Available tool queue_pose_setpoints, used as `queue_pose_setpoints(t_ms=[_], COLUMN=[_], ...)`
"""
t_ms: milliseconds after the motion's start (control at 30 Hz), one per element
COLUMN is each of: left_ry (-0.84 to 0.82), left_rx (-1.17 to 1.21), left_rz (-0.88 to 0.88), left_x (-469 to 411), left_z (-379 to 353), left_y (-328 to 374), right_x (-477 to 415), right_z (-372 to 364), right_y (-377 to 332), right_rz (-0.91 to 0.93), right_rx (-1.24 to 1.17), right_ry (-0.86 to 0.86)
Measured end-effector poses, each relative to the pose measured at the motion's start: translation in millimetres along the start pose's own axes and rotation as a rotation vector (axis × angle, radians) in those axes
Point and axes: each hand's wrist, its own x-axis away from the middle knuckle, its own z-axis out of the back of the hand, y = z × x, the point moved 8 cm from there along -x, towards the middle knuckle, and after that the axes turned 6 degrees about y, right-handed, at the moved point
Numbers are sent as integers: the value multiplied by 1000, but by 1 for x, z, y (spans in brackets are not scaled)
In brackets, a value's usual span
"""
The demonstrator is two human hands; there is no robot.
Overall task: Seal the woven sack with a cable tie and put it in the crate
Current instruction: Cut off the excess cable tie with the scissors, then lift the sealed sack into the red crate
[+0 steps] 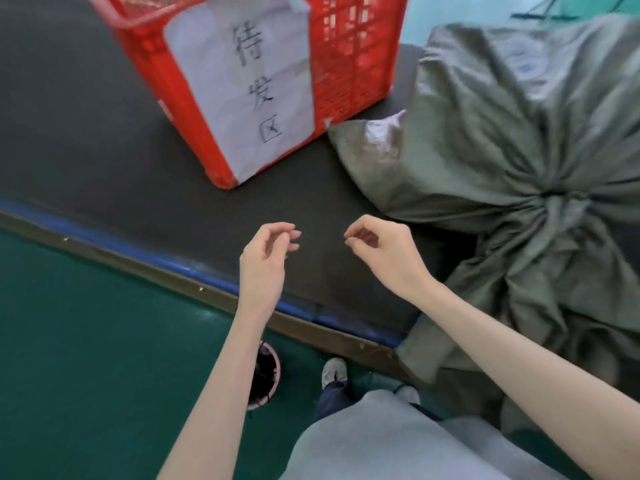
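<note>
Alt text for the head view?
The left hand and right hand hover, fingers curled, over the dark table mat; any cable tie between them is too faint to tell. The grey-green woven sack, neck gathered, lies at right beside the red plastic crate.

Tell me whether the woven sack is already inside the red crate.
No, the woven sack lies on the dark table beside the red crate, outside its walls.

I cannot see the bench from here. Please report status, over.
Left grip and right grip over table, fingers curled, nothing visible held. Woven sack neck gathered, beside red crate, not inside. Nothing between sack and crate.
</note>
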Motion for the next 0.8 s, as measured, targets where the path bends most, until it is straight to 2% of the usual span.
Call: queue_pose_setpoints(t_ms=[167, 233, 400, 667, 800], left_ry=[-196, -213, -353, -319, -200], left_rx=[-28, -22, -19, -57, -172], left_rz=[-127, -162, -269, -432, -610], left_x=[7, 8, 26, 34, 17], left_z=[-85, -98, -171, -221, -225], left_y=[46, 56, 93, 128, 144], right_x=[8, 12, 40, 59, 59], right_z=[94, 110, 190, 271, 299], right_y=[12, 10, 20, 49, 68], right_rz=[4, 17, 23, -75, -120], right_rx=[59, 64, 147, 169, 158], right_ry=[263, 296, 527, 729, 809])
